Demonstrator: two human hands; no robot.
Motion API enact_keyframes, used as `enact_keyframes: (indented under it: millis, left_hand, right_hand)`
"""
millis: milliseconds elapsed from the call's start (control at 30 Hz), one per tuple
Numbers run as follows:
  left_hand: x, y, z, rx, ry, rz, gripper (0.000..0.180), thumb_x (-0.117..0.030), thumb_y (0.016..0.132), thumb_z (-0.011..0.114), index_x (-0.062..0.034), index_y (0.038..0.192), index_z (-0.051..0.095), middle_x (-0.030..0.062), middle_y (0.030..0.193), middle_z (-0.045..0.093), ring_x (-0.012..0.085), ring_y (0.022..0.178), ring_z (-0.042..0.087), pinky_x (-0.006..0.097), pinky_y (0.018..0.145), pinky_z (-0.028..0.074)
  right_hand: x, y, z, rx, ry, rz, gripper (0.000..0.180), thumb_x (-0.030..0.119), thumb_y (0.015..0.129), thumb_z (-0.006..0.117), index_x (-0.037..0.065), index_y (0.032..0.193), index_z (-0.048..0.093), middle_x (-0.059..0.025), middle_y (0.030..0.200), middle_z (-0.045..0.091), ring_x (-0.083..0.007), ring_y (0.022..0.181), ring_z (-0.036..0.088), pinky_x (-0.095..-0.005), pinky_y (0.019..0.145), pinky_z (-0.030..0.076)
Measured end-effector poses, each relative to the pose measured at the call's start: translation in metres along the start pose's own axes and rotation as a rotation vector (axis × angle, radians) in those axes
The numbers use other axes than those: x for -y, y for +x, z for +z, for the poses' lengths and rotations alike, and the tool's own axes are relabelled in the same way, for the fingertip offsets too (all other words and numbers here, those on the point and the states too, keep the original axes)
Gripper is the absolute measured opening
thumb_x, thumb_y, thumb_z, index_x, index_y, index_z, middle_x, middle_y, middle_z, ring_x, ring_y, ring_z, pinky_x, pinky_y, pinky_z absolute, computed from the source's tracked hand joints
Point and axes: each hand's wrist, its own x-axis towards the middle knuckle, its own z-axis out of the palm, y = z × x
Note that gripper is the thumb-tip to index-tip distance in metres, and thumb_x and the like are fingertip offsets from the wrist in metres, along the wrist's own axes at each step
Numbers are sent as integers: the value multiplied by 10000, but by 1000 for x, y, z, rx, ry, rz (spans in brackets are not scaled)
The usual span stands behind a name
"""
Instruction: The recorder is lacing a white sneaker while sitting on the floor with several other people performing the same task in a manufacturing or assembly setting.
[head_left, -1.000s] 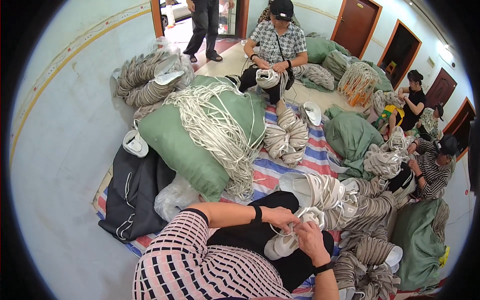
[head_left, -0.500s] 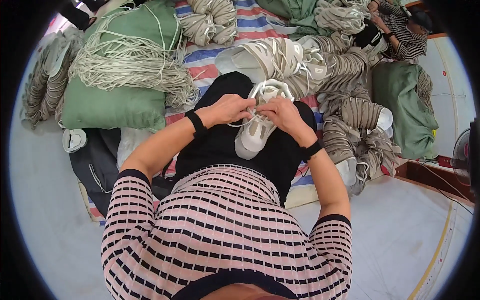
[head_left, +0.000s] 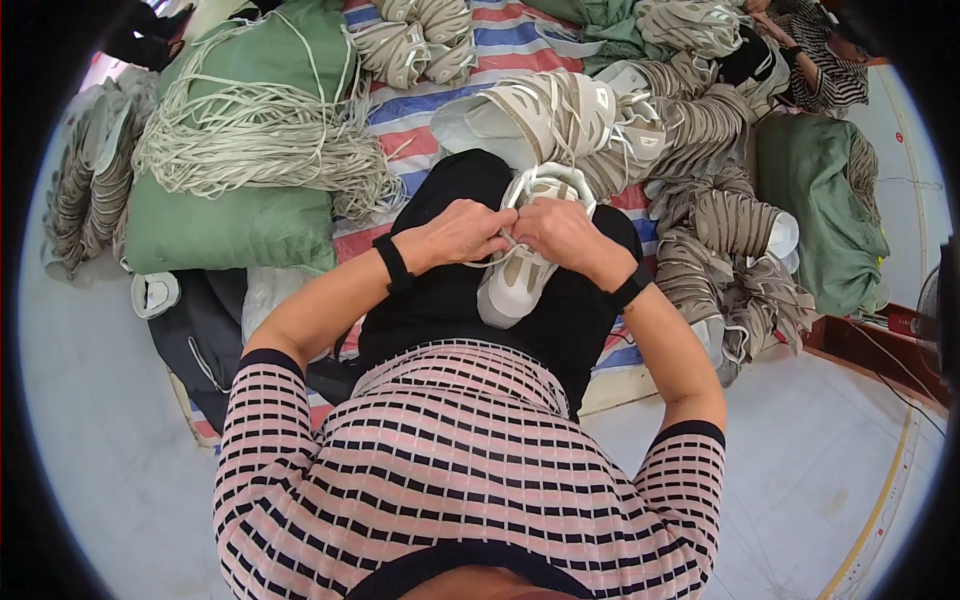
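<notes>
In the head view, a pale shoe [head_left: 508,298] lies on the person's lap, over black trousers [head_left: 440,315], its toe toward the belly. The left hand [head_left: 462,236] has its grip pinched on a thin white lace [head_left: 506,237]. The right hand [head_left: 568,238] touches the shoe with bent fingers; I cannot tell if its grip holds the lace too. A big heap of laces [head_left: 250,135] lies on a green sack [head_left: 230,230].

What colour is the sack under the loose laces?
The sack is green, clearest in the head view.
</notes>
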Motion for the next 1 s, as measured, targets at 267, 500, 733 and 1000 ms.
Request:
enact_keyframes:
  millis: [267,500,733,1000]
  left_hand:
    - [-4,5,-19,134,-68,43,540,-482,617,744,-53,868,532,127,565,567,353,598,593,422,541,445]
    - [-18,2,-29,-132,-56,91,242,-133,750,650,-58,938,518,94,792,536,276,758,543,362,651,446]
    - [-25,-9,-6,-175,-101,-72,213,-211,830,593,-13,751,612,120,751,541,303,759,539,381,674,439]
    - [-22,0,-2,36,-315,-375,216,-250,794,638,-38,753,643,123,752,541,280,743,550,379,655,429]
  right_hand:
    - [-61,-41,-98,-477,-665,310,73,69,690,539,85,755,569,-90,739,542,-291,693,560,-405,611,449]
    - [-112,-149,-96,-553,-675,795,279,117,742,640,101,1017,594,-102,924,602,-309,834,589,-411,701,473]
    - [10,-46,-38,-427,29,280,169,93,731,652,78,895,613,-80,881,583,-267,835,546,-353,737,383]
    - [38,-38,-17,-167,-169,168,311,275,664,725,110,867,556,-46,846,513,-221,860,500,-346,757,349]
